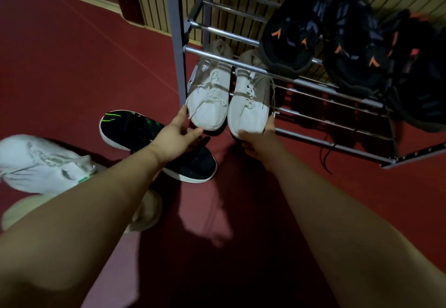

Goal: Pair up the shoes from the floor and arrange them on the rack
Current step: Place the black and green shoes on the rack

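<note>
Left white sneaker (pixel 208 97): lower shelf of rack (pixel 337 147), left end by the corner post, toe over the front rail. Left hand (pixel 179 132) at its toe, fingers spread, not gripping. Right white sneaker (pixel 249 104): beside it, touching. Right hand (pixel 261 141) grips its toe from below. Both arms outstretched.

We are reaching both arms toward the metal shoe rack (pixel 333 147). Our left hand (pixel 179 133) is spreading open-fingered at the toe of the left white sneaker (pixel 208 101), apparently touching it. Our right hand (pixel 259 138) is gripping the toe of the right white sneaker (pixel 249 104); both are lying side by side on a lower tier. Black sneakers with orange marks (pixel 293 32) are sitting on the tier above. A black-and-green sneaker (pixel 135 129) and a blurred white sneaker (pixel 41 162) are lying on the red floor (pixel 72 66).
</note>
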`<action>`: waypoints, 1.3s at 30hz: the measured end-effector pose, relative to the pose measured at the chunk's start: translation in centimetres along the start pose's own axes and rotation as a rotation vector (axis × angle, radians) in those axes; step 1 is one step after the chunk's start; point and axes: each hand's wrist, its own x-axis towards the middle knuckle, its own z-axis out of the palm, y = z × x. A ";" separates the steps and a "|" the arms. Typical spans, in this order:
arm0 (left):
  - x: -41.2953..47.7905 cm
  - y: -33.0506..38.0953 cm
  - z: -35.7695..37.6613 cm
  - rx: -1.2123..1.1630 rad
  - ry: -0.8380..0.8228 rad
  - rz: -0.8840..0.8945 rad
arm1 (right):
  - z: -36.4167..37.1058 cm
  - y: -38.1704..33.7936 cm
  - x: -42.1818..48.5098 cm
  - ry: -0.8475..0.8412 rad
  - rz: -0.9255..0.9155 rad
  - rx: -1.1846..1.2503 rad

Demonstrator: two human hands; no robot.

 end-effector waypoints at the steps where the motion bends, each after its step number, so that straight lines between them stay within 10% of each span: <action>1: -0.7 -0.1 -0.6 0.049 0.013 0.019 | 0.5 0.4 -0.4 0.054 -0.012 0.032; 7: -6.8 -1.0 -6.6 0.376 0.161 0.111 | 4.9 4.0 -5.2 0.463 -0.240 -0.182; 18: -15.5 -3.4 -11.3 0.482 0.372 0.070 | 10.4 4.5 -6.4 -0.100 -0.472 -1.190; 25: -16.6 -4.1 -9.3 0.442 0.333 0.134 | 11.2 4.4 -6.2 -0.044 -0.359 -1.512; 39: -17.9 -5.5 -5.6 0.523 0.244 0.234 | 12.3 4.1 -7.6 -0.181 -0.285 -1.200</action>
